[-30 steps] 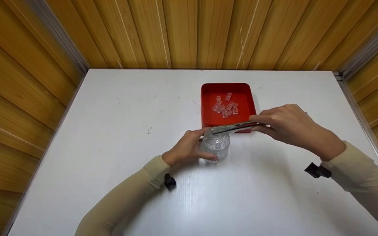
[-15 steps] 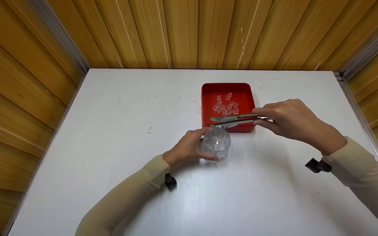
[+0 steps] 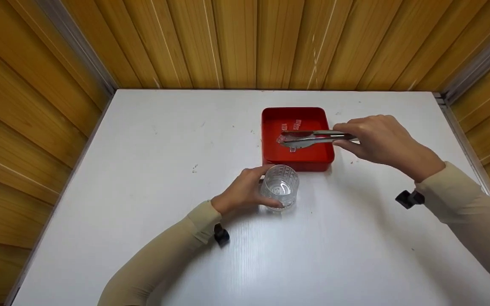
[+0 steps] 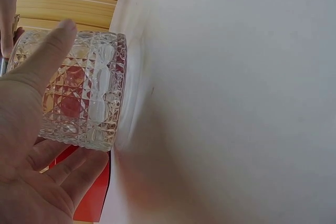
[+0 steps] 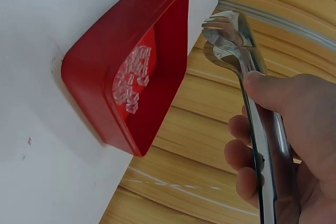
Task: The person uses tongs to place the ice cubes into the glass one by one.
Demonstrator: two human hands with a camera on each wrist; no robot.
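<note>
Head view, from the left: a wide stretch of white tabletop (image 3: 160, 170) runs from the table's left edge to the left hand (image 3: 243, 192), giving room on that side. The fingers and thumb of that hand are curled round a squat cut glass (image 3: 286, 197), thumb on the near side, the other fingers on the far side. The glass stands upright on the tabletop, its axis vertical and its mouth facing up; open surface lies before it, toward the person. Just beyond it sits a red tray (image 3: 298, 166), near the middle of the table's depth, with more tabletop between its far wall and the back edge; whether the left fingertips touch its near corner cannot be told. Clear cubes (image 3: 297, 124) lie inside, partly hidden by metal tongs (image 3: 330, 133). The tongs' long axis runs crosswise, roughly parallel to the back edge, their tips pointing left over the tray, and the right wrist view shows those tips apart. The right hand (image 3: 379, 138) pinches the tongs beyond the tray's right wall, thumb on one arm and fingers on the other. Past the right sleeve (image 3: 462, 199), tabletop continues to the right edge.
</note>
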